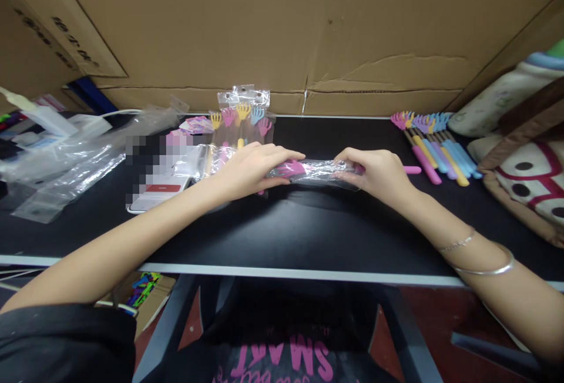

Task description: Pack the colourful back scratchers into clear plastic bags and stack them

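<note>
Both hands are on the job here, low over the black table. The left hand lies long and nearly flat, fingers stretched out over one end of a clear bag with the thumb tucked beneath, so the film is nipped between them. Right at those left fingertips sits the hand-shaped head of a pink stick, inside the film. The right hand is curled, fingers narrowed down around the bag's other end and clasping film and stick together. A pink tip shows just past the right knuckles, most likely the same stick's handle, though the hand hides the join. The bag spans fingertip to fingertip, resting on or just above the table. To do this well, I'd say the left fingers should pin the film only, not the stick, so the stick can slide, while the right hand holds the handle straight along the sleeve. A skewed push looks likely to snag the little prongs on the plastic. Beyond the right fingers lie loose sticks in a fan, a packed bag leans just behind the left fingers, and empty bags sprawl well out past the left wrist.
</note>
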A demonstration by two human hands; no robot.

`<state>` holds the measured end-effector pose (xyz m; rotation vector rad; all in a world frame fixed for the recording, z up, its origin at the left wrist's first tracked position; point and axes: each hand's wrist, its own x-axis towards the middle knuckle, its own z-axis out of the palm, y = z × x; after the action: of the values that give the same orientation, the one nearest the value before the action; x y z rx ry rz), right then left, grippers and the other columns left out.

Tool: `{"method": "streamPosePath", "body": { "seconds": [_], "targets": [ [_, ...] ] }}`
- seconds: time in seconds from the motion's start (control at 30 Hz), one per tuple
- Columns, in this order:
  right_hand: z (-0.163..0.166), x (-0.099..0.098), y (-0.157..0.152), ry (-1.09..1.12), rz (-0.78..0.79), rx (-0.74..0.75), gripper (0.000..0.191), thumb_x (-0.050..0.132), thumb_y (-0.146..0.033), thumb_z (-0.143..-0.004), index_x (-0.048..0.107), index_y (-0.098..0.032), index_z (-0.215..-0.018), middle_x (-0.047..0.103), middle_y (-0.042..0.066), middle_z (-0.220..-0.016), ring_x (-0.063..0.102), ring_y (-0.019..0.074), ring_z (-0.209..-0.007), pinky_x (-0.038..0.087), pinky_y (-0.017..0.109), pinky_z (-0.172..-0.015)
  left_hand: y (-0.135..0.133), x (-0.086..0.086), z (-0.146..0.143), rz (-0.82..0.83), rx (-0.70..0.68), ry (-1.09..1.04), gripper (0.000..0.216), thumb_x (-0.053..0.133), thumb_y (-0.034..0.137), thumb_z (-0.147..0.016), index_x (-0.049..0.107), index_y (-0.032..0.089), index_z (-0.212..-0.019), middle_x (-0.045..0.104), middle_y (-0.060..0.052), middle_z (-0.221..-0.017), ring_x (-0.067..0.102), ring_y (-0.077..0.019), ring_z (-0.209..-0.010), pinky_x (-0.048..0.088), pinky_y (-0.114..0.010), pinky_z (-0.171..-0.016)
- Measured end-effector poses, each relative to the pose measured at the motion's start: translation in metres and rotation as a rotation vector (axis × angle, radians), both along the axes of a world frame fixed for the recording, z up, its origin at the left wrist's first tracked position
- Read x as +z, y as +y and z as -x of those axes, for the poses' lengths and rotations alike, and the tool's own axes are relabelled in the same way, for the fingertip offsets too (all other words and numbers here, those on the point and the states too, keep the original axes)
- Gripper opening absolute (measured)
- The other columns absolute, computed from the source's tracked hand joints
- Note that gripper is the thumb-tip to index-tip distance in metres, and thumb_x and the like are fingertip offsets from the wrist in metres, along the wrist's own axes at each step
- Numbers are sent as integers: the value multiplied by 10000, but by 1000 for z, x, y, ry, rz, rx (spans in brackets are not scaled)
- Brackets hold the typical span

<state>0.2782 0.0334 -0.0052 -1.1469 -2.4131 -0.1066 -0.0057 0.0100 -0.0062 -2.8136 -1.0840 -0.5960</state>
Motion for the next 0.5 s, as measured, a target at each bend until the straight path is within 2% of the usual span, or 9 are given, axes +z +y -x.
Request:
{"method": "streamPosePath", "body": {
  "seconds": [0.23,0.5],
  "targets": [
    [1,0,-1,23,-5,-11,136,696,-332,-786,605,-246,-841,578,-56,-580,523,121,-494,323,214,-504,1,3,0,131,32,-75,448,735,318,-850,539,220,-1241,699,-15,-1196,680,-201,-1013,433,-259,-779],
    [-1,0,-2,28,-29,22,178,683,-362,-807,548,-245,-808,542,-64,-578,491,108,-470,313,214,-506,0,2,-1,172,-7,-122,477,754,311,-829,527,206,-1235,723,-16,-1116,698,-165,-898,446,-227,-745]
  ]
}}
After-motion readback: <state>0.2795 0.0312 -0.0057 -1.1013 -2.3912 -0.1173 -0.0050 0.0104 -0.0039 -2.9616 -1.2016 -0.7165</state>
